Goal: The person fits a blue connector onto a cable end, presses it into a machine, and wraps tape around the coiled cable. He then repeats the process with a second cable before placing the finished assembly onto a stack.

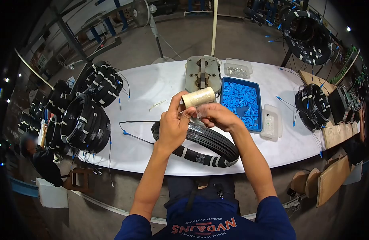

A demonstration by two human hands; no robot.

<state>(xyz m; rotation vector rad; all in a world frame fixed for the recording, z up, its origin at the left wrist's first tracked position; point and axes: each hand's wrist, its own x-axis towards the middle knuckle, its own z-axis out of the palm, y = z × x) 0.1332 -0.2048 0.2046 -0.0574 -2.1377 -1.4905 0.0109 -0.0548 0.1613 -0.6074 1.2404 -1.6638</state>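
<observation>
My left hand is closed around a roll of clear tape with a pale core, held up over the table. Pinched in the fingers of my right hand is a short strip of clear tape, just below the roll. Under both hands a coil of black cable lies on the white table, bound in places with white and clear tape. One cable end with a blue connector sticks out to the left of the coil.
Behind the roll stands a metal press-like fixture. To its right are a blue tray of small blue parts and two clear containers. Black cable coils are stacked at the left, more at the right. Another person is at far left.
</observation>
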